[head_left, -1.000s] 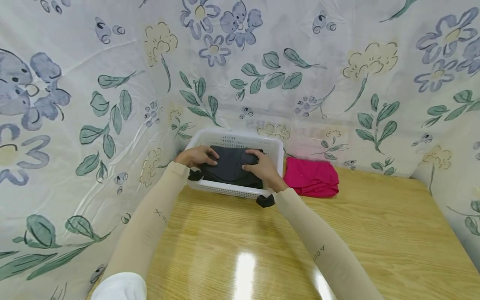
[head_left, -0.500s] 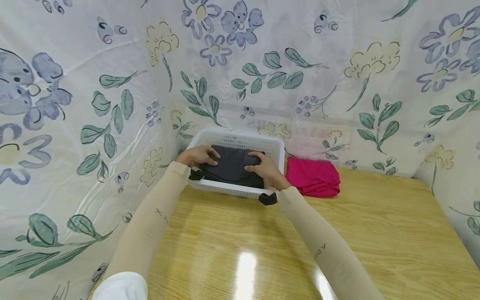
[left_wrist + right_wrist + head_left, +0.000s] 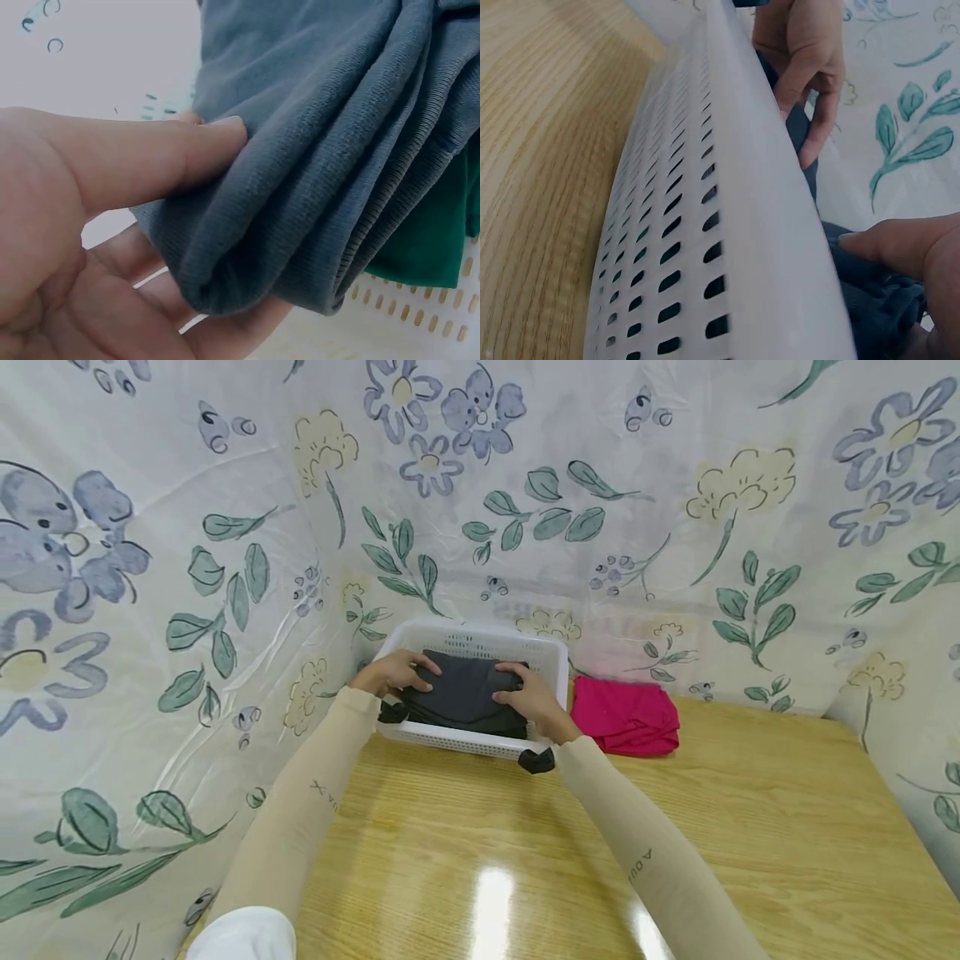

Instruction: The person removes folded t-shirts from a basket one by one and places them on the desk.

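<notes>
I can make out only the upper folds of the dark cloth (image 3: 465, 685) from the head camera; its ends run under the fingers, and the front wall of the white basket (image 3: 450, 737) covers part of it in the right wrist view. It sits inside that basket, over a green cloth (image 3: 427, 247) that shows only as a corner in the left wrist view. Whether the two touch, I can't tell.

My left hand (image 3: 401, 671) grasps the left end, thumb on top and fingers curled beneath the layers. My right hand (image 3: 531, 700) grips the other end, thumb toward the near side; its lower fingers are mostly hidden, and the right wrist view crops the hand at the edge. Both arms reach forward in beige sleeves (image 3: 300, 810), angled inward, the right one cut off at the bottom.

A pink cloth (image 3: 626, 714) lies folded on the counter (image 3: 420, 843), just right of the basket, its underside out of sight.
</notes>
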A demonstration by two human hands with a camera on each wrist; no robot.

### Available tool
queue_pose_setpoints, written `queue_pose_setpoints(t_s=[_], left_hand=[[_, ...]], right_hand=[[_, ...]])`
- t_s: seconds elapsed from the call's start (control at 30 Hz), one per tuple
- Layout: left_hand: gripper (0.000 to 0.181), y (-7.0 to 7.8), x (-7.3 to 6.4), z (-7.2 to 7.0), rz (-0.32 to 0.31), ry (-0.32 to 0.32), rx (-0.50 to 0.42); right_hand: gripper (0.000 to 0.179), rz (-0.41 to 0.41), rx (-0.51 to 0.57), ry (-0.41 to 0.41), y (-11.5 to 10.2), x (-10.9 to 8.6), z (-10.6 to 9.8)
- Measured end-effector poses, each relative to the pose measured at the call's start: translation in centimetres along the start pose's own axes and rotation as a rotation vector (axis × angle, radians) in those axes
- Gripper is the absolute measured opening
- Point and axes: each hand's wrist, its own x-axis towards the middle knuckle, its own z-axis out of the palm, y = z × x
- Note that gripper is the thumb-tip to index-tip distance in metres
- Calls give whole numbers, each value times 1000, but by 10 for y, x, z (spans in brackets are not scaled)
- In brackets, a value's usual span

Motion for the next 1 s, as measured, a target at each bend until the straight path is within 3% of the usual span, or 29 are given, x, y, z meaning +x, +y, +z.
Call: queue_pose_setpoints(t_s=[0.27,1.0], left_hand=[[43,1,-8,-6,49,49,-78],[45,16,-25,-6,143,48,-74]], right_hand=[[55,-100,3,26,-5,-4,-7],[55,-96,113,-9,-12,-20,-36]])
